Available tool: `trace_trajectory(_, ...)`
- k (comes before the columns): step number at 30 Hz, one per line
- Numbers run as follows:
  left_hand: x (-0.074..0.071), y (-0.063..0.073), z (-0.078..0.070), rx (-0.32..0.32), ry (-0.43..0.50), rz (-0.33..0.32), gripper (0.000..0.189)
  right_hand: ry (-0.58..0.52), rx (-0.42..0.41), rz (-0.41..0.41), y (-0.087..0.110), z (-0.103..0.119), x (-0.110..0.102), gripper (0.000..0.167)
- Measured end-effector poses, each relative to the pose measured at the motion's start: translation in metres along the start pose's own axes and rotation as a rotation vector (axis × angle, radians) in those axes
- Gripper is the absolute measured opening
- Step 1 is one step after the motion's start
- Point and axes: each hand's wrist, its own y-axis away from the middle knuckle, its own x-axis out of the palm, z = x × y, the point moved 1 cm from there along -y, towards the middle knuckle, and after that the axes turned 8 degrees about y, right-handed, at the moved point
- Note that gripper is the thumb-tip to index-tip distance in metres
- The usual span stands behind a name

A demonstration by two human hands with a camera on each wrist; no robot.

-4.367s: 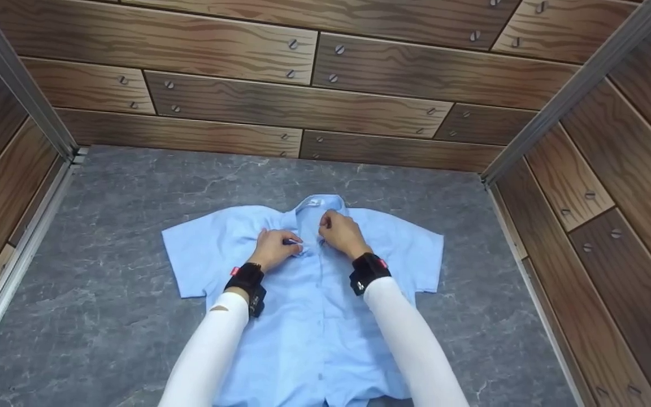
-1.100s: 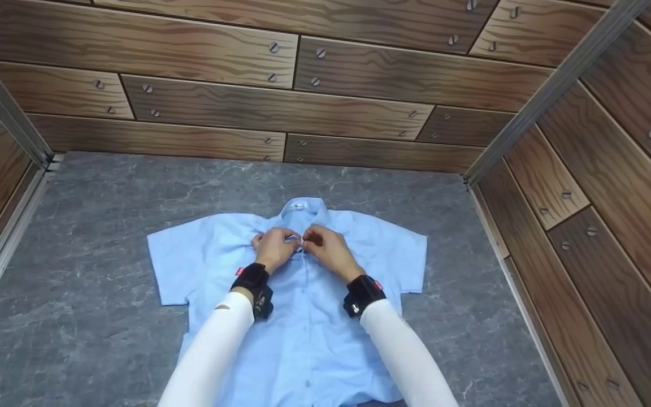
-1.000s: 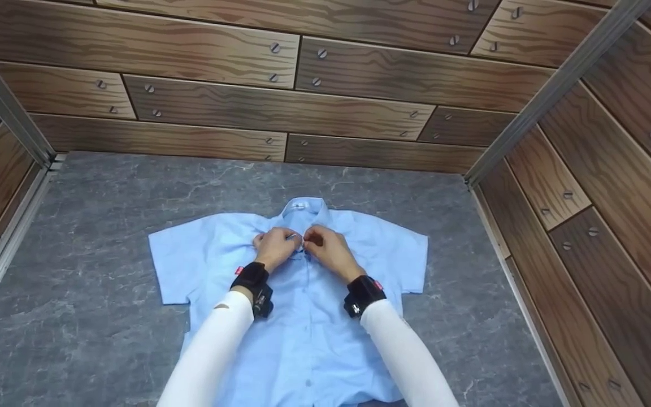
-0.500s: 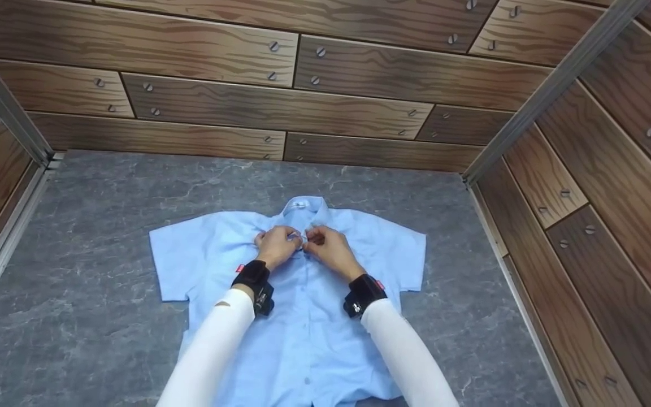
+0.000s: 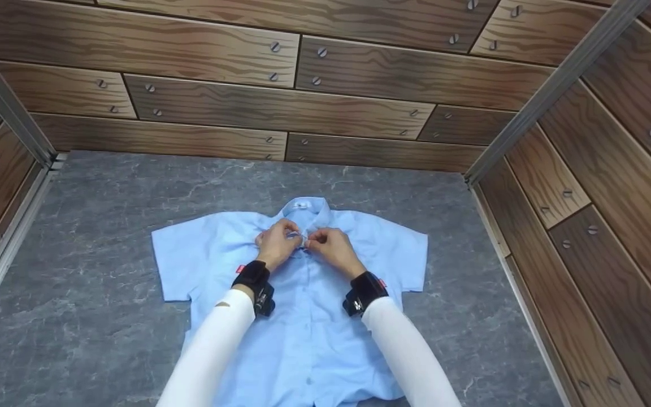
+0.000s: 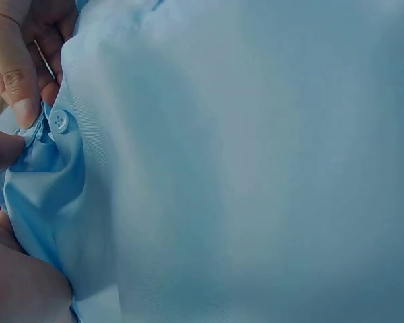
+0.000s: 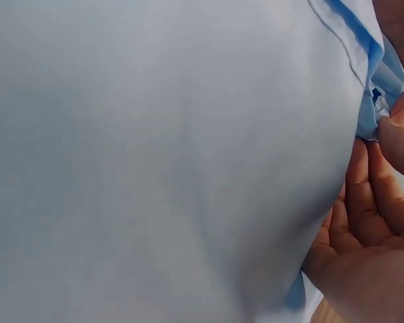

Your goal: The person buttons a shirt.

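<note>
Shirt [image 5: 308,316] lies flat, front up on the bench [image 5: 105,226], so both hands work the placket. Left hand [image 5: 276,244] pinches the edge beside the button [image 6: 59,122]; right hand [image 5: 328,247] pinches the opposite edge, just beside it.

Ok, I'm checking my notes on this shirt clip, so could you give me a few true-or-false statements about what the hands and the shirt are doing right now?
1. The light blue short-sleeved shirt lies flat, front up, on the grey marbled tabletop. True.
2. The left hand rests on a sleeve. False: it pinches the shirt's front edge just below the collar.
3. The right hand pinches the fabric at the same spot, close to the left hand. True.
4. A small pale blue button shows beside the left hand's fingertips. True.
5. The shirt is folded in half. False: it is spread out, both sleeves out to the sides.
</note>
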Motion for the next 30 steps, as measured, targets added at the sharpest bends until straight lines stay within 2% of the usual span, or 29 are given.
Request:
trace_trajectory(5,0.001,-0.001,0.001,0.014,0.026,-0.027,0.029,-0.045,0.037,0.021,-0.002,0.001,-0.001,0.011)
trace_trajectory(11,0.003,-0.001,0.001,0.08,0.004,-0.014,0.03,-0.098,0.108,0.047,-0.002,0.003,-0.004,0.012)
trace_trajectory(23,0.003,-0.002,0.0,0.16,0.016,0.038,0.026,0.001,0.121,0.028,-0.003,0.01,-0.005,0.012)
trace_trajectory(30,0.0,-0.005,-0.001,0.15,-0.006,0.102,0.025,-0.007,0.122,0.012,-0.001,0.011,-0.004,0.012)
